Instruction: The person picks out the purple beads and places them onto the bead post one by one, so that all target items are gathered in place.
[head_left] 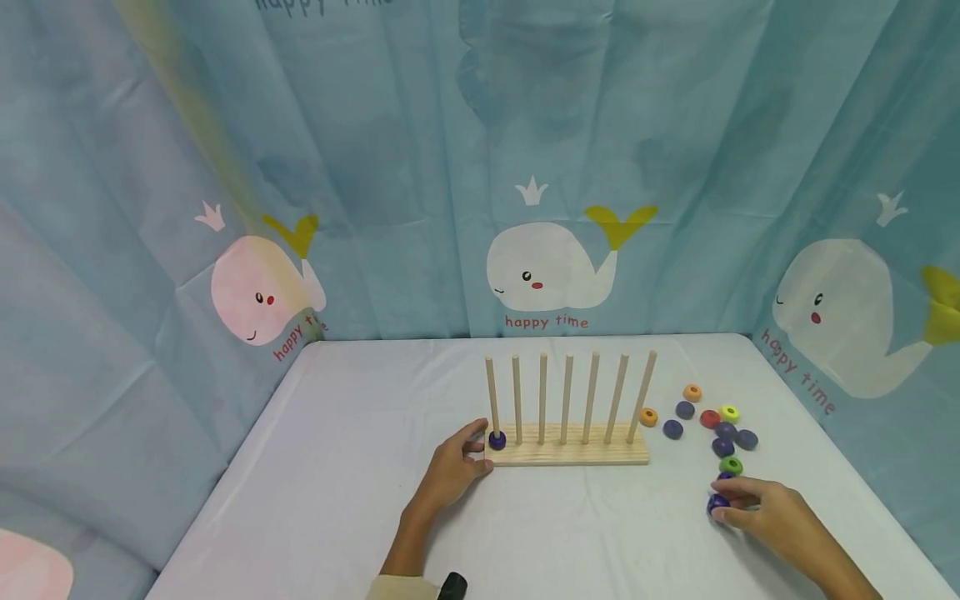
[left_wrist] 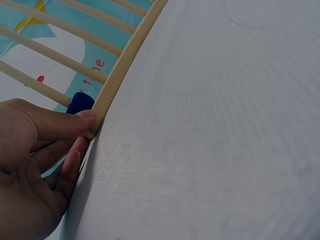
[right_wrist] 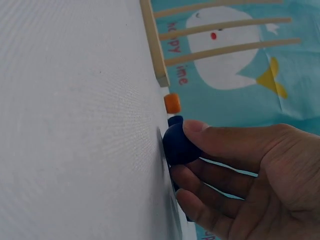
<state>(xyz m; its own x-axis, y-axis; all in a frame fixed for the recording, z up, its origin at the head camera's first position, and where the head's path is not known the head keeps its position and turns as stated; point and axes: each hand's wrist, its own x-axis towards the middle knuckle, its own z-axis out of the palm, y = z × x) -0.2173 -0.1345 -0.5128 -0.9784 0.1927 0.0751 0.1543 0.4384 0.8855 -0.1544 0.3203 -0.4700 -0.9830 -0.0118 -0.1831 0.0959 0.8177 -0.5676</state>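
A wooden peg board point(head_left: 570, 455) with a row of several upright pegs stands mid-table. One dark blue ring point(head_left: 497, 441) sits at the bottom of its leftmost peg. My left hand point(head_left: 448, 475) grips the board's left end, thumb on the front edge, as the left wrist view also shows. Over on the right, my right hand point(head_left: 783, 518) pinches a dark blue bead point(right_wrist: 179, 145) between thumb and fingers, at or just above the cloth. Another blue bead point(head_left: 726, 477) lies partly hidden behind those fingers, beside a green ring point(head_left: 731, 466).
Loose beads lie right of the board: an orange ring point(head_left: 648, 417) near its end, another orange ring point(head_left: 692, 392) farther back, a red one point(head_left: 709, 419), a yellow one point(head_left: 729, 413) and several blue ones. A whale-print curtain point(head_left: 420, 208) surrounds the white table point(head_left: 330, 467).
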